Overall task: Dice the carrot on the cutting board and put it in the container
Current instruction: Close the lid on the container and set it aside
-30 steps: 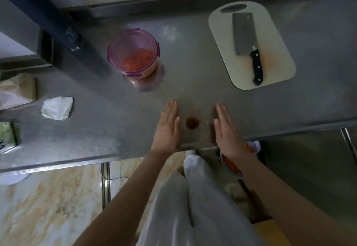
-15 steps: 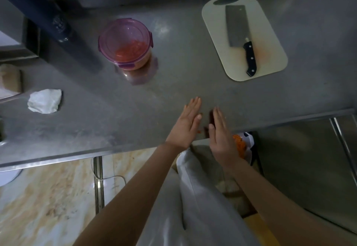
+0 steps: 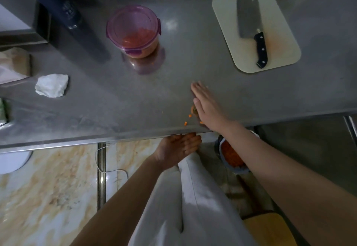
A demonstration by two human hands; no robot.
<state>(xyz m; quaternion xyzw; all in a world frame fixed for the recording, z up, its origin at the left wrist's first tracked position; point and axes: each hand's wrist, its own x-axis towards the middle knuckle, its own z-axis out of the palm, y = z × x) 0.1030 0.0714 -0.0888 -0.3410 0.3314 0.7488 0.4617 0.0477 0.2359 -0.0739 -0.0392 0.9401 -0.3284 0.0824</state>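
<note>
The steel table (image 3: 212, 79) carried everything. On its far right lay the cutting board (image 3: 282, 52), the cleaver (image 3: 248, 16) resting on it. On its far middle stood the container (image 3: 133, 27), which held most of the diced carrot. Near the table's front edge the right hand (image 3: 208, 108) stood on its side, fingers straight and together, gripping nothing. Just below that edge the left hand (image 3: 177, 147) lay palm-up, loosely cupped; whether it held pieces I could not tell. A few stray carrot bits (image 3: 185, 123) lay by the edge. Swept too briskly, they would likely skip past the shallow palm and fall to the floor.
</note>
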